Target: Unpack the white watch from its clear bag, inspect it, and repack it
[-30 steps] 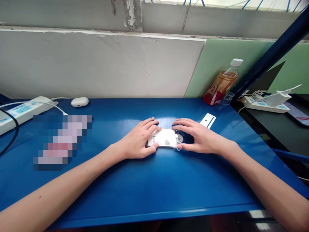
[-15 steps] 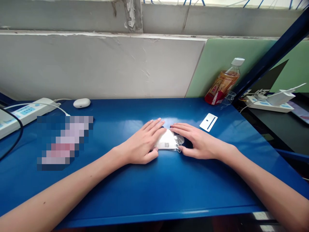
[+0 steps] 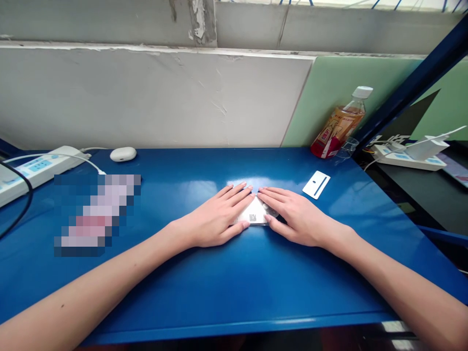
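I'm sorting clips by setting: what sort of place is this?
Perhaps a study or dorm room: a blue desk against a worn wall, a power strip and a drink bottle.

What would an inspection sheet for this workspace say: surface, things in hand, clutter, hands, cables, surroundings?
Surface: glossy blue desk.
Things in hand: flat white item with square printed code, partly covered.
Clutter: white earbud case, white-capped drink bottle, white slotted card, pixelated object.
Hands: left hand and right hand over the item's two ends; grip firmness cannot be told.
Cables: white cable and black cable, left side.
Surroundings: left power strip, pale wall, green panel.
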Available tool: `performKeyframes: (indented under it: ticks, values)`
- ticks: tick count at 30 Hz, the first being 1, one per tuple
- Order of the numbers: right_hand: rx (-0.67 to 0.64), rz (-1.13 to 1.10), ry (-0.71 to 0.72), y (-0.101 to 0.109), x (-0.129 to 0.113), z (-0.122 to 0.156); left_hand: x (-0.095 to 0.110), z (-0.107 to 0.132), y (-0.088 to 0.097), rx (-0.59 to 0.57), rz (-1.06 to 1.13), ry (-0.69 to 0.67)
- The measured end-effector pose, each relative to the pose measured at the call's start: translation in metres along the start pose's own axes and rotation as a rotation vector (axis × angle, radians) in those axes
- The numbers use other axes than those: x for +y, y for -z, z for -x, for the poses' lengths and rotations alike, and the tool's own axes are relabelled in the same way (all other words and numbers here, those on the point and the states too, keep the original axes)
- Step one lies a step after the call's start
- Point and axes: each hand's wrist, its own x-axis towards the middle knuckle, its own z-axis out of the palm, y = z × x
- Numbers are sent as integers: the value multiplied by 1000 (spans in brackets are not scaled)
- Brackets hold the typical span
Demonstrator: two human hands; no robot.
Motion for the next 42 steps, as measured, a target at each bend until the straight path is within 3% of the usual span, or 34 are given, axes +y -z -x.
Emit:
performKeyframes:
  ticks: [4,17,30,35,42]
  values:
    - [75,75,14,-1,-5,-1,1,0,0,-10,-17,5]
    - [91,184,33,-11,-15,0,2,-1,-2,8,-3,0]
    - [97,32,-102,-9,-15,1,4,-3,0,-30,-40,5]
    - [161,-35,-227,-9,-7,1,4,-2,-1,-13,-31,17]
    - [198,44,-90,-2,20,0,0,0,-3,13,-28,30]
